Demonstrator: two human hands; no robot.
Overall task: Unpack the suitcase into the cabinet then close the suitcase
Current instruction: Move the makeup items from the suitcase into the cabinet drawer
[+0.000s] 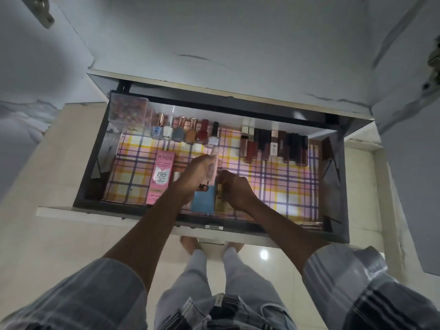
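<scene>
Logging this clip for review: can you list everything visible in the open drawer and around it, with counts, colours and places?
Drawer: one, dark walls, pulled open, plaid liner.
Nail polish bottles: about seven, blue, white, grey, brown, red, clear, back row left.
Lipstick tubes: a dozen or so, dark red and black, back right.
Clear box: one, back left corner.
BB cream box: one, pink, front left.
Blue box: one, front centre.
Yellowish box: one, beside the blue box.
Pink tube: one, in the left hand.
Left hand: grips the pink tube.
Right hand: fingers curled at the yellowish box.
</scene>
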